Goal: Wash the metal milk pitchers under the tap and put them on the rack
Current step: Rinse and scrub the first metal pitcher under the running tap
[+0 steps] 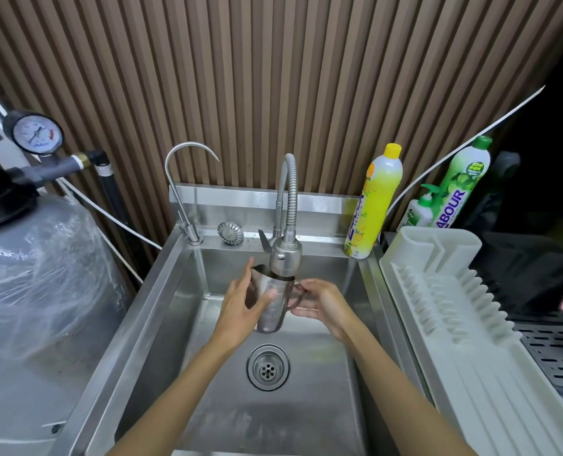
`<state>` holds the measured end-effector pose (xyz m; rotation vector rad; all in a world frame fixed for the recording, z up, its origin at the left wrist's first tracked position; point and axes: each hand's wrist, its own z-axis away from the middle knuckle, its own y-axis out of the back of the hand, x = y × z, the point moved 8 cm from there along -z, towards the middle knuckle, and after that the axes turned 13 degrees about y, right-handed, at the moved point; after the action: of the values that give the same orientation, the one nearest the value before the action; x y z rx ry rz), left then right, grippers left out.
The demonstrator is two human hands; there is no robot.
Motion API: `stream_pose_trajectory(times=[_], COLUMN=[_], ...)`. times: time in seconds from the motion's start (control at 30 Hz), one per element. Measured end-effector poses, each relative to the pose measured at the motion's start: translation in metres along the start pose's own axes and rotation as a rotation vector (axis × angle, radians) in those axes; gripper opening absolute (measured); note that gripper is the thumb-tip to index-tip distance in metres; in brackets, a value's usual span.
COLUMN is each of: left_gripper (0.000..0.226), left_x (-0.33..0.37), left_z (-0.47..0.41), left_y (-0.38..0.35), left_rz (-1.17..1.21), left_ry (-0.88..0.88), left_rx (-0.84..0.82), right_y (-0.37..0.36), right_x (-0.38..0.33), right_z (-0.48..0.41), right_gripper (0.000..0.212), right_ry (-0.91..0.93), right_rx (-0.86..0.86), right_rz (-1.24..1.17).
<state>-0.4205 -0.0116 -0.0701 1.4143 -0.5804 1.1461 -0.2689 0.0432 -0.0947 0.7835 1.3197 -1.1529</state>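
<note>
A metal milk pitcher [271,306] hangs upright over the steel sink [161,291], its mouth right under the head of the flexible tap [286,255]. My right hand [322,302] grips its handle on the right side. My left hand [240,307] cups the pitcher's left wall, thumb across the front and fingers spread along the rim. I cannot tell whether water is running. The white plastic dish rack [438,297] stands to the right of the sink with nothing on it.
A drain [268,366] sits in the sink floor below the pitcher. A thin gooseneck tap [181,192] and a loose strainer [230,232] are on the back ledge. Yellow [375,202] and green [461,182] detergent bottles stand at back right. A wrapped grey tank [33,274] fills the left.
</note>
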Motion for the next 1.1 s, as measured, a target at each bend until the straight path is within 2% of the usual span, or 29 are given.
stream_pose_trajectory(times=[0.13,0.3,0.4,0.5,0.63,0.8,0.9,1.0,1.1], left_gripper=[0.061,0.02,0.022,0.032,0.047,0.07,0.071,0.072,0.073], left_x=[-0.023,-0.036,-0.034,-0.026,-0.012,0.008,0.021,0.032,0.027], left_z=[0.007,0.02,0.02,0.016,0.004,-0.002,0.002,0.008,0.008], left_y=[-0.018,-0.052,-0.062,-0.068,-0.059,-0.029,-0.011,0.001,0.01], left_rz=[0.176,0.442,0.512,0.578,0.59,0.456,0.256,0.149,0.175], left_ry=[0.171,0.296,0.277,0.255,0.199,0.034,-0.089,-0.176,-0.208], left_rx=[-0.021,-0.253,-0.321,-0.36,-0.311,-0.09,0.057,0.104,0.109], right_y=[0.013,0.025,0.03,0.033,0.033,0.022,0.013,0.001,-0.011], right_x=[-0.018,-0.043,-0.059,-0.068,-0.066,-0.045,-0.027,-0.013,-0.007], right_z=[0.007,0.016,0.02,0.019,0.016,0.01,0.004,-0.001,-0.006], right_gripper=[0.009,0.013,0.016,0.016,0.018,0.02,0.023,0.022,0.02], right_ry=[-0.028,0.047,0.169,0.257,0.312,0.245,0.136,0.051,0.016], right_rx=[-0.018,0.001,0.036,0.082,0.118,0.074,0.092,0.11,0.112], right_rz=[0.223,0.537,0.727,0.763,0.542,-0.054,-0.412,-0.539,-0.555])
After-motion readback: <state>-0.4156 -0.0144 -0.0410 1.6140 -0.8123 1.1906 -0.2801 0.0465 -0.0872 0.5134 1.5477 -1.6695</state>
